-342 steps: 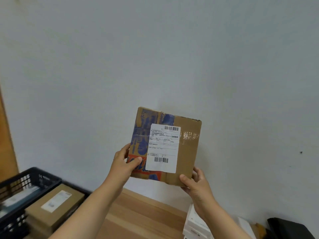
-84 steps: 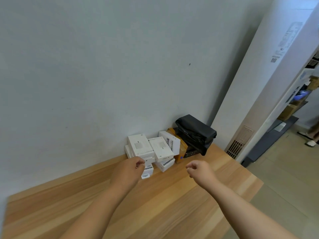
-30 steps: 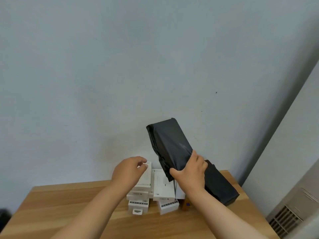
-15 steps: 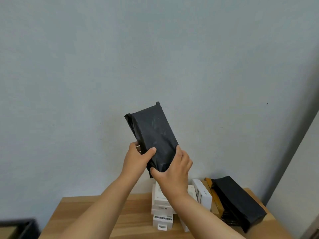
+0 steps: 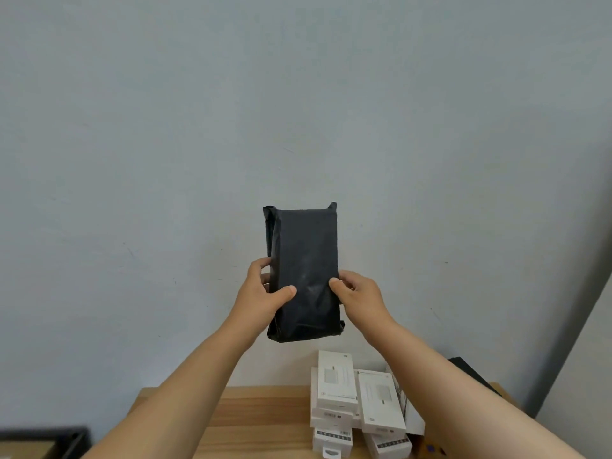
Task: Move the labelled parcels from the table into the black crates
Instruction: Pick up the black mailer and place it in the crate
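Note:
I hold a black plastic-wrapped parcel (image 5: 304,270) upright in the air in front of the grey wall, well above the table. My left hand (image 5: 261,298) grips its left edge, thumb across the front. My right hand (image 5: 359,294) grips its right edge the same way. No label shows on the side facing me. The corner of a black crate (image 5: 63,440) shows at the bottom left.
A wooden table (image 5: 258,419) lies below. Several white boxes (image 5: 337,385) are stacked against the wall at its right. Another black wrapped parcel (image 5: 470,372) peeks out behind my right forearm. A pale panel (image 5: 583,376) stands at the far right.
The black parcel went from tilted left to upright and square to me. My right hand moved from the parcel's front bottom to its right edge. My view swung slightly left.

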A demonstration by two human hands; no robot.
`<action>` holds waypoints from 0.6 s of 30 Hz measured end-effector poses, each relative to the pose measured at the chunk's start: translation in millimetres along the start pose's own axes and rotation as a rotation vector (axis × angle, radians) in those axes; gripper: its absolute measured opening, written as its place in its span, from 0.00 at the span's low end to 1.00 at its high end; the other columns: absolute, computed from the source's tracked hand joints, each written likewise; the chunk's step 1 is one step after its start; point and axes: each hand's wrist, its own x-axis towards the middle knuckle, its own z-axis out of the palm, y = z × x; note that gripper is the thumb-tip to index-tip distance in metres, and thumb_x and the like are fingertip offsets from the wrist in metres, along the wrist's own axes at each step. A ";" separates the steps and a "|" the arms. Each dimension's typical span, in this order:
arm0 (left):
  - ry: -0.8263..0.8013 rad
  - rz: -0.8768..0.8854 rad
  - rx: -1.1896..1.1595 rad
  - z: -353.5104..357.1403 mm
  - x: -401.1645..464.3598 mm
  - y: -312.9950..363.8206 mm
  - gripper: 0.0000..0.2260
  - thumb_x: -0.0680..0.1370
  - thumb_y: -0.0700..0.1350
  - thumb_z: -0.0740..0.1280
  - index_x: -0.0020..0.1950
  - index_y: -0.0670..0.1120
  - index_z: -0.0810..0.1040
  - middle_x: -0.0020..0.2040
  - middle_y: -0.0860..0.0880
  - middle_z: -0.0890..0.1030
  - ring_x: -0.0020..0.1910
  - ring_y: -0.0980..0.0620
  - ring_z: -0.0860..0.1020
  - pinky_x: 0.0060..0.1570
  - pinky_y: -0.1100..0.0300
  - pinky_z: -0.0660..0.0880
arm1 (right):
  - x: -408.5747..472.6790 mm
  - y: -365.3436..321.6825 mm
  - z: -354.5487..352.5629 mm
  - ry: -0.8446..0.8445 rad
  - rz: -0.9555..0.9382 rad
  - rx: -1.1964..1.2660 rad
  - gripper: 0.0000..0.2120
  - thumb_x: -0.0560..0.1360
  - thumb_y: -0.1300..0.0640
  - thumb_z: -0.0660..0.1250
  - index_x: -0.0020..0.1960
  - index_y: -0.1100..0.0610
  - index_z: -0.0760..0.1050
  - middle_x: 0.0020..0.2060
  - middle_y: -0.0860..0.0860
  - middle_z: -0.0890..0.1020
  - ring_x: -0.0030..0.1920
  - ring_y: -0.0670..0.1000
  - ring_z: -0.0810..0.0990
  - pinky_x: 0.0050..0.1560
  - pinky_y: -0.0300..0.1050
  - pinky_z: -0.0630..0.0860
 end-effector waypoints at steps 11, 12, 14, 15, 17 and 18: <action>0.110 0.041 0.380 -21.1 7.2 17.0 0.21 0.80 0.44 0.61 0.73 0.54 0.66 0.57 0.48 0.68 0.57 0.49 0.71 0.57 0.54 0.73 | 1.8 -16.6 9.3 0.042 0.126 0.238 0.07 0.79 0.60 0.61 0.52 0.54 0.78 0.38 0.54 0.80 0.36 0.50 0.78 0.34 0.37 0.76; 0.067 0.010 0.301 -21.6 5.7 19.4 0.20 0.81 0.43 0.59 0.73 0.53 0.65 0.55 0.47 0.71 0.52 0.50 0.73 0.51 0.57 0.74 | 1.8 -18.7 9.1 0.036 0.147 0.261 0.07 0.80 0.60 0.60 0.53 0.54 0.76 0.40 0.54 0.81 0.38 0.51 0.80 0.34 0.36 0.77; 0.007 -0.052 0.060 -24.2 2.3 22.4 0.20 0.82 0.39 0.54 0.73 0.52 0.66 0.50 0.45 0.76 0.46 0.50 0.77 0.44 0.62 0.76 | 1.8 -22.5 8.9 0.007 0.199 0.313 0.09 0.80 0.60 0.58 0.56 0.55 0.75 0.42 0.55 0.82 0.42 0.52 0.82 0.35 0.37 0.78; -0.003 -0.073 -0.054 -26.2 1.4 22.9 0.20 0.81 0.37 0.53 0.72 0.51 0.67 0.47 0.45 0.77 0.46 0.49 0.78 0.44 0.62 0.77 | 1.6 -24.0 8.9 -0.021 0.228 0.354 0.09 0.81 0.60 0.56 0.56 0.56 0.74 0.43 0.56 0.83 0.43 0.53 0.83 0.36 0.39 0.79; -0.019 -0.094 -0.225 -29.8 1.4 23.9 0.20 0.81 0.35 0.52 0.69 0.50 0.70 0.45 0.44 0.78 0.50 0.46 0.81 0.50 0.59 0.77 | 1.9 -25.8 7.7 -0.085 0.265 0.475 0.11 0.81 0.58 0.54 0.58 0.58 0.74 0.45 0.57 0.84 0.47 0.54 0.84 0.44 0.44 0.80; -0.029 -0.097 -0.270 -31.1 1.2 24.3 0.19 0.81 0.36 0.52 0.67 0.49 0.72 0.45 0.44 0.79 0.52 0.46 0.80 0.54 0.57 0.77 | 1.4 -26.4 6.4 -0.106 0.281 0.545 0.13 0.82 0.56 0.54 0.59 0.59 0.74 0.47 0.58 0.84 0.48 0.55 0.83 0.48 0.47 0.80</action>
